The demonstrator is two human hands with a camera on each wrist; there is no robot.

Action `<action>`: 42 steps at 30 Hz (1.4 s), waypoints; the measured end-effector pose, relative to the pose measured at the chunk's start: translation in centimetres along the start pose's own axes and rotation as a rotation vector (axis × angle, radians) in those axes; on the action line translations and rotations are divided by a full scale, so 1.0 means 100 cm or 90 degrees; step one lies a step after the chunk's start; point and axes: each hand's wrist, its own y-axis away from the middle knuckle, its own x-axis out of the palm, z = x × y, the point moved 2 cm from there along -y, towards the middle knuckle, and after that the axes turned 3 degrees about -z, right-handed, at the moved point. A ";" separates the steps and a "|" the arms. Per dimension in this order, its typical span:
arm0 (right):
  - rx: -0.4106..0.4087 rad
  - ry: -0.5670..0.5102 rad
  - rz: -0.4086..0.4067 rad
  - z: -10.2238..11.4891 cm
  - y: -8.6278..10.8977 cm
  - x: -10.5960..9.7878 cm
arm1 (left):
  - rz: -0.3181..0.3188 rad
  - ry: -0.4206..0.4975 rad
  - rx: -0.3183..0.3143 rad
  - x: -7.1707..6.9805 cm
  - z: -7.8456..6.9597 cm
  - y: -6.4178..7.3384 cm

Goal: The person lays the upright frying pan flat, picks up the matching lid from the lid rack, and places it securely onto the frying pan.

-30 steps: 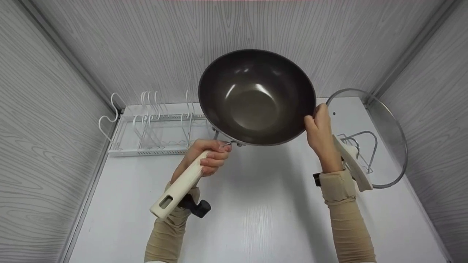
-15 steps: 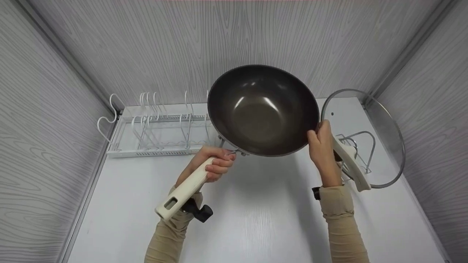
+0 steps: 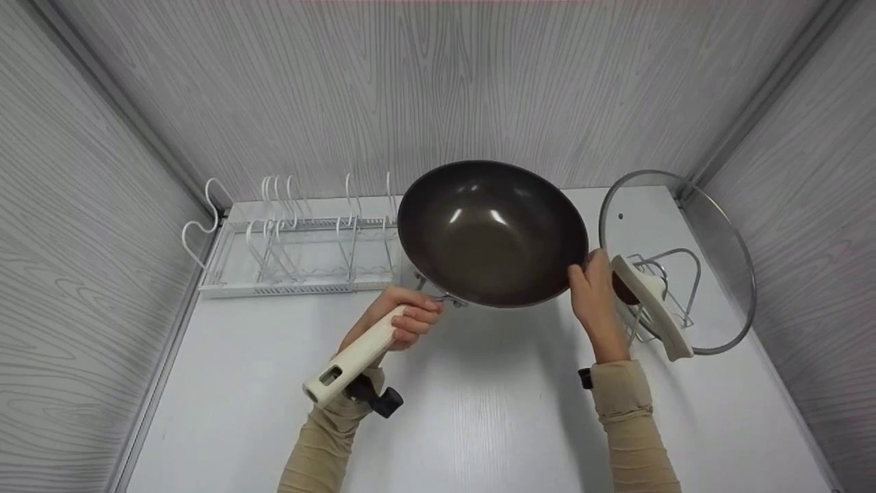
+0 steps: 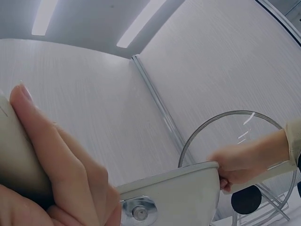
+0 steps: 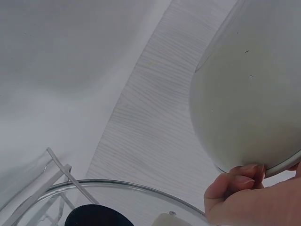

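Observation:
A deep wok-style pan, dark inside and cream outside, is held up over the white table, tilted so its inside faces the head camera. My left hand grips its cream handle close to the metal joint. On the right side of the rim, my right hand pinches the edge, thumb inside. The right wrist view shows those fingers curled under the rim against the cream outer wall. Just right of that hand, a glass lid with a cream handle stands upright in a wire holder.
At the back left stands a white wire rack with several upright loops, its right end close to the pan. Grey wood-grain panels enclose the table at the back and on both sides.
Both hands have brought the pan down and toward me, with a slight shift to the right. The lid and the rack stay where they were.

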 end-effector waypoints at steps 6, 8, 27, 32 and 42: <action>0.004 0.005 0.002 -0.008 0.004 0.002 | 0.007 0.030 -0.016 -0.008 -0.001 -0.002; 0.005 0.016 0.002 -0.011 0.006 0.003 | 0.012 0.046 -0.023 -0.010 -0.002 -0.003; 0.006 0.009 -0.004 -0.045 0.011 0.013 | -0.017 0.125 -0.041 -0.045 -0.002 -0.013; 0.047 0.006 0.036 -0.052 0.013 0.014 | -0.034 0.123 -0.044 -0.052 -0.003 -0.016; 0.073 0.011 0.034 -0.064 0.013 0.017 | -0.050 0.138 -0.060 -0.063 -0.006 -0.020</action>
